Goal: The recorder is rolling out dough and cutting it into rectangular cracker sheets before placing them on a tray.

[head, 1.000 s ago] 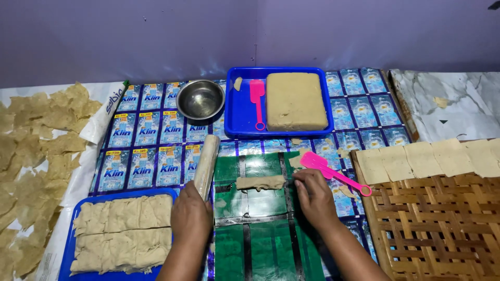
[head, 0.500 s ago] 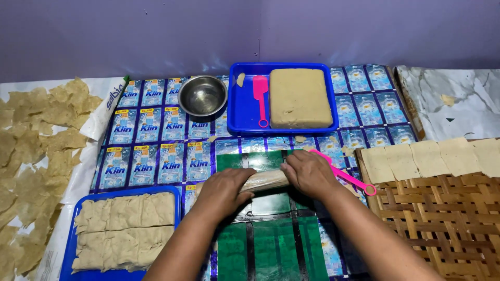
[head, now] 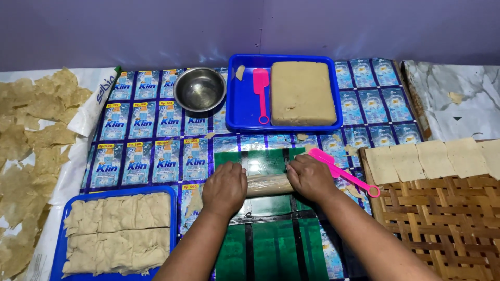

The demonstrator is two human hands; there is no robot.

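A steel bowl [head: 200, 89] sits beside a blue tray [head: 245, 104] holding a pink scraper [head: 261, 88] and dough block [head: 302, 93].

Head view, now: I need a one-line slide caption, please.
Left hand and right hand press a rolling pin on a green sheet near a blue tray.

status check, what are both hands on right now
Left hand and right hand both pressed palm-down on the rolling pin. Pin lies crosswise on the green sheet. Pink spatula lies just right of the right hand.
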